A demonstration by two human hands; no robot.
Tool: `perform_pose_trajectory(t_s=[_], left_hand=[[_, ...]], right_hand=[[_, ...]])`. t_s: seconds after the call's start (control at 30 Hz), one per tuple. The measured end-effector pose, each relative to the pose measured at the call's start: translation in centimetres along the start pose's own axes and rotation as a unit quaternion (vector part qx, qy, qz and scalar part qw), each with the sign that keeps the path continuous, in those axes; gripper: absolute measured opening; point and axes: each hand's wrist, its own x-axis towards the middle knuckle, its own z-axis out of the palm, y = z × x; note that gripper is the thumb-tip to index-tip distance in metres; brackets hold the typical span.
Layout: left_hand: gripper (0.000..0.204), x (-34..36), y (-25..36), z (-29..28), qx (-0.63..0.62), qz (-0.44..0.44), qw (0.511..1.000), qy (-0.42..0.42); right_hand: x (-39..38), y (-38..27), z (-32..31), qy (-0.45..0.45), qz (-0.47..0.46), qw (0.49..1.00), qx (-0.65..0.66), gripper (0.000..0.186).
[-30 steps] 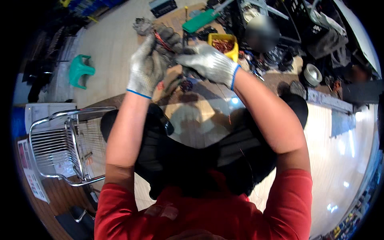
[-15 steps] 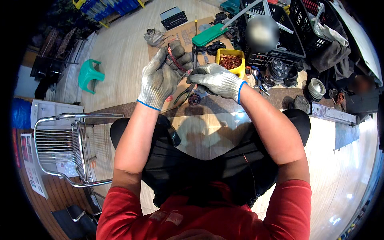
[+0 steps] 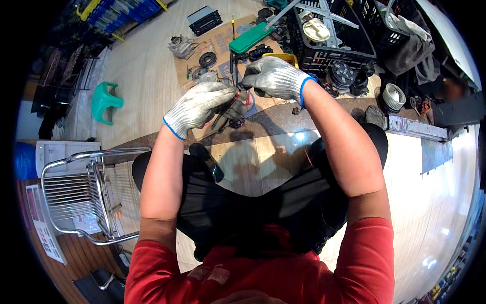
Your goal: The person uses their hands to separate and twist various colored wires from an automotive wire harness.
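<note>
A: In the head view, what are the hands doing?
B: The left hand (image 3: 198,105), in a white knitted glove with a blue cuff, has thumb and fingers pinched together on what looks like a thin, reddish copper-coloured wire (image 3: 238,93). The right hand (image 3: 276,78), gloved alike, curls its fingers just beside it; its tips are hidden, so I cannot tell whether they meet or grip anything.
A: Where is the wire?
B: Between the hands, above a brown cardboard sheet (image 3: 221,36).
A: What could go wrong?
B: I'd say it could slip, since thick knit dulls the feel of something so thin. A hard tug might snap it, or a loose end could snag below (on that black ring-shaped part (image 3: 207,60), say).
A: Which way does it point?
B: Its long axis seems to run toward the right hand, but too little shows to be sure.
</note>
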Motion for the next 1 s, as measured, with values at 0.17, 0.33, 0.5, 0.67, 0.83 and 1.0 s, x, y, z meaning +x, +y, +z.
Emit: perform_pose_trajectory(t_s=[0.17,0.33,0.5,0.67,0.83,1.0], left_hand=[[0.031,1.4,0.7,1.0,-0.041,-0.091,0.995,0.022],[0.039,1.8,-1.2,2.1,-0.506,-0.165,0.835,0.140],[0.043,2.7,1.2,1.3,-0.675,-0.071,0.720,0.145],[0.062,2.6,1.7,1.2,-0.679,-0.086,0.695,0.218],[0.069,2.6,2.2,0.9,-0.726,-0.054,0.655,0.200],[0.070,2.4,2.1,0.8,-0.754,-0.022,0.627,0.194]], right_hand=[[0.0,1.4,0.3,0.074,-0.122,0.979,-0.146,0.024],[-0.6,-0.4,1.2,0.144,-0.164,0.973,-0.079,0.014],[-0.4,-0.8,2.8,0.176,-0.135,0.975,0.028,0.013],[-0.4,-2.2,3.8,0.093,-0.003,0.970,0.226,0.034],[-0.6,-1.4,4.8,0.136,-0.110,0.974,0.144,0.035],[0.2,-0.5,5.8,0.120,-0.096,0.972,0.180,0.034]])
